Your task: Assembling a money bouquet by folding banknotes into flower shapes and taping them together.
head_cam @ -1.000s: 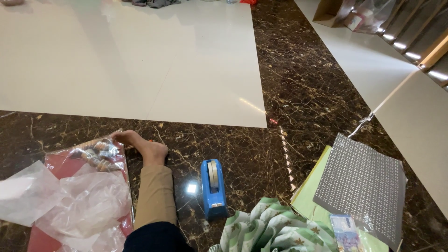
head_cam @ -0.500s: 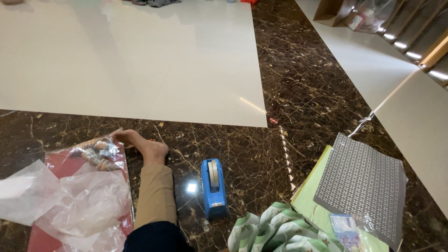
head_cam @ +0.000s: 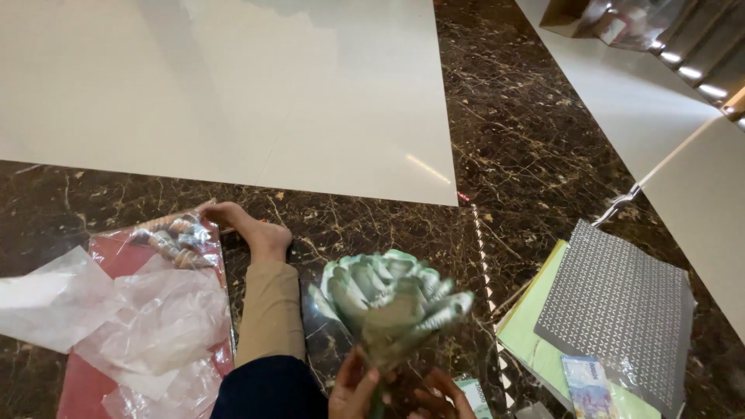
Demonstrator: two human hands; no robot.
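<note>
A green and white paper flower [head_cam: 388,302], folded like a rose from banknote-like sheets, is raised in the lower middle of the head view, slightly blurred. My left hand [head_cam: 353,392] grips it from below at its stem. My right hand [head_cam: 441,394] sits just beside, fingers curled near the base; whether it grips the flower is unclear. My outstretched leg in tan trousers [head_cam: 269,310] and bare foot [head_cam: 252,229] lie to the left on the dark marble floor [head_cam: 543,178].
Crumpled clear plastic [head_cam: 147,326] lies on a red sheet [head_cam: 124,256] at the left. At the right lie a grey patterned sheet [head_cam: 617,310] over a light green sheet [head_cam: 535,341], and a banknote [head_cam: 586,384]. A white floor panel [head_cam: 233,93] spreads beyond.
The paper flower has come up from the bottom edge into the middle of the view, held in my hands. It now covers the blue tape dispenser that showed before.
</note>
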